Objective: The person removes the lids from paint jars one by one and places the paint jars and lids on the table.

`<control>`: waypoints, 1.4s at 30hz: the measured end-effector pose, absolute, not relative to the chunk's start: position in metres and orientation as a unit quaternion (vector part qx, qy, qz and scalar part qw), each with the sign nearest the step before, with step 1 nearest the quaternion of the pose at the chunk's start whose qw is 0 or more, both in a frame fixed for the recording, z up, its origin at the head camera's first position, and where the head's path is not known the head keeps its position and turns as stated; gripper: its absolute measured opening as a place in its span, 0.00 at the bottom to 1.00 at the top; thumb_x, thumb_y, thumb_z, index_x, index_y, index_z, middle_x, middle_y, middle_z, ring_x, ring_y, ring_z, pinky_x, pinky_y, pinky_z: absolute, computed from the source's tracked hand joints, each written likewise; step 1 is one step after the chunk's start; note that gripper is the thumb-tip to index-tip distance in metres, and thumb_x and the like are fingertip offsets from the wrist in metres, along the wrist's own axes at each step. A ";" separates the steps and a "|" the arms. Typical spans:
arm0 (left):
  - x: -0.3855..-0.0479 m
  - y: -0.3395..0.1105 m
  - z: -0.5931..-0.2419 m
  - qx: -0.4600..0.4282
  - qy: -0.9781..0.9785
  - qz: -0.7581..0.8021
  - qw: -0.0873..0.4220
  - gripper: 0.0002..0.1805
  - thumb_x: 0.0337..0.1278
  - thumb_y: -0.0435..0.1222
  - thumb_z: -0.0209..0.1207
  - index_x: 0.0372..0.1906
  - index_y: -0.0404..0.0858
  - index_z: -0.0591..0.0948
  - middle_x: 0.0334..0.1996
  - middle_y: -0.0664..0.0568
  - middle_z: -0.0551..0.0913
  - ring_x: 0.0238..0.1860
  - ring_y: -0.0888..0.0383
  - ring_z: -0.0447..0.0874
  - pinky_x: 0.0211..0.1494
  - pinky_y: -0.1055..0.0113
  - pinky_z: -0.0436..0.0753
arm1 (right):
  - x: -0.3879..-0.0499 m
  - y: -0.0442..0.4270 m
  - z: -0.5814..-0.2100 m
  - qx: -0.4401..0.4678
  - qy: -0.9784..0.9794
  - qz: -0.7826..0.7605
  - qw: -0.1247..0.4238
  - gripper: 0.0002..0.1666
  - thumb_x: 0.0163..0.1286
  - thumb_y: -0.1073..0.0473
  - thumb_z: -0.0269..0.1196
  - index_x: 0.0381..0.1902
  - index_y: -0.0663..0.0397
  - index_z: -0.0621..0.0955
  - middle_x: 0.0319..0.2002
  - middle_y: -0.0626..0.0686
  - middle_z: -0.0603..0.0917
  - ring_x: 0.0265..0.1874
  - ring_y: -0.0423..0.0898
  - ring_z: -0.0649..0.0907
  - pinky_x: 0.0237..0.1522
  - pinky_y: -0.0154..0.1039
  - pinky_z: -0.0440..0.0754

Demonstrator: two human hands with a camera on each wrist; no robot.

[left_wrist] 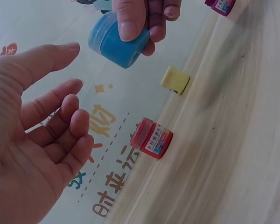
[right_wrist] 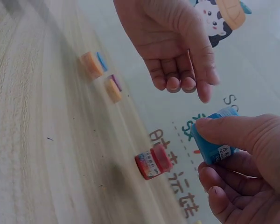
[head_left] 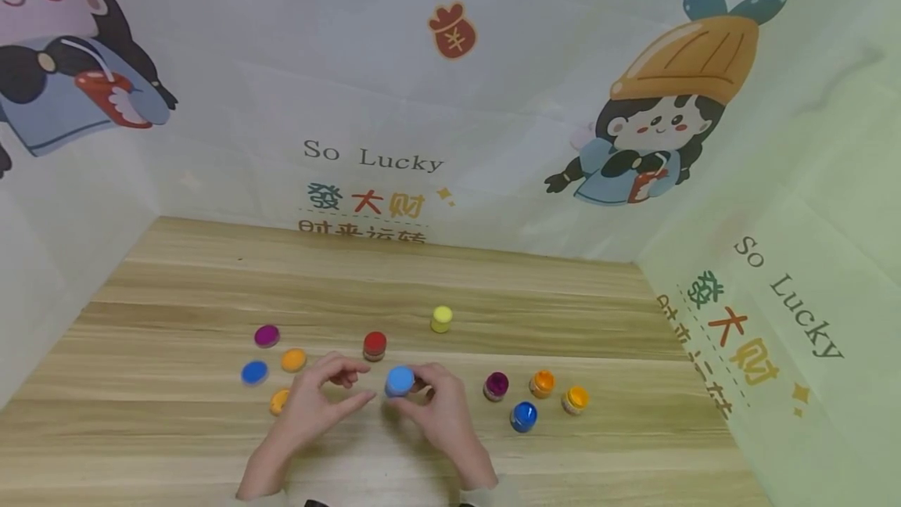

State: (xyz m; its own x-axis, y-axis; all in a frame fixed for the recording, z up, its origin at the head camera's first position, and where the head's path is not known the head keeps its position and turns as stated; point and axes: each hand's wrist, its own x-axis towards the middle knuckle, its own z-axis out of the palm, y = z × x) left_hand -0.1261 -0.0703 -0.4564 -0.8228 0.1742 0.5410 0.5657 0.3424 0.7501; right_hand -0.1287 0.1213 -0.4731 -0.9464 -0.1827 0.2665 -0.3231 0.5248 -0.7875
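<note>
A light blue paint jar (head_left: 400, 381) with its lid on is held up off the table by my right hand (head_left: 442, 409), thumb on one side and fingers on the other; in the right wrist view the jar (right_wrist: 214, 140) tilts. My left hand (head_left: 314, 405) is beside it, palm toward the jar, fingers loosely bent and holding nothing; a gap separates the two in the left wrist view, where the left hand (left_wrist: 42, 130) is at the left. A closed red jar (head_left: 375, 345) stands just beyond the hands, and a closed yellow jar (head_left: 442, 319) farther back.
Uncapped purple (head_left: 496, 386), orange (head_left: 542, 383), yellow-orange (head_left: 575, 400) and blue (head_left: 524, 417) jars stand on the right. Purple (head_left: 267, 336), blue (head_left: 254, 372) and orange (head_left: 293, 359) lids lie on the left, another orange lid (head_left: 279, 400) partly behind my left hand. Printed cloth surrounds the wooden table (head_left: 633, 460).
</note>
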 end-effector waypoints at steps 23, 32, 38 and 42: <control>-0.138 -0.055 -0.462 -0.295 -0.770 -0.549 0.138 0.18 0.40 0.30 0.71 0.42 0.35 0.83 0.32 0.58 0.78 0.32 0.56 0.74 0.40 0.68 0.76 | -0.120 0.122 -0.454 0.188 -0.848 0.489 0.084 0.15 0.51 0.69 0.71 0.40 0.65 0.83 0.32 0.54 0.81 0.31 0.42 0.81 0.36 0.30 0.79; -0.137 -0.054 -0.463 -0.302 -0.758 -0.568 0.109 0.19 0.41 0.30 0.71 0.44 0.33 0.84 0.35 0.54 0.78 0.35 0.55 0.73 0.41 0.68 0.73 | -0.119 0.123 -0.450 0.197 -0.844 0.494 0.069 0.15 0.53 0.67 0.71 0.40 0.65 0.83 0.33 0.54 0.82 0.31 0.41 0.81 0.36 0.29 0.79; -0.136 -0.051 -0.463 -0.298 -0.754 -0.572 0.125 0.19 0.38 0.28 0.72 0.42 0.34 0.84 0.35 0.52 0.79 0.37 0.57 0.75 0.42 0.68 0.74 | -0.119 0.125 -0.448 0.195 -0.841 0.500 0.065 0.16 0.53 0.66 0.71 0.40 0.64 0.83 0.34 0.54 0.82 0.32 0.42 0.81 0.36 0.28 0.79; -0.136 -0.050 -0.462 -0.291 -0.756 -0.572 0.131 0.19 0.37 0.28 0.72 0.41 0.34 0.84 0.35 0.53 0.80 0.37 0.60 0.75 0.42 0.68 0.75 | -0.119 0.125 -0.446 0.194 -0.839 0.504 0.067 0.16 0.53 0.66 0.71 0.41 0.64 0.83 0.34 0.55 0.82 0.32 0.43 0.81 0.36 0.27 0.79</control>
State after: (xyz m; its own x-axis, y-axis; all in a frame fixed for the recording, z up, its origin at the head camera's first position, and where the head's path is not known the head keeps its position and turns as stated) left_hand -0.1358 -0.0497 -0.4623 -0.7961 0.2901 0.5311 0.5900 0.1771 0.7877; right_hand -0.1186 0.1254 -0.4458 -0.9158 -0.2581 0.3078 -0.3929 0.4166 -0.8198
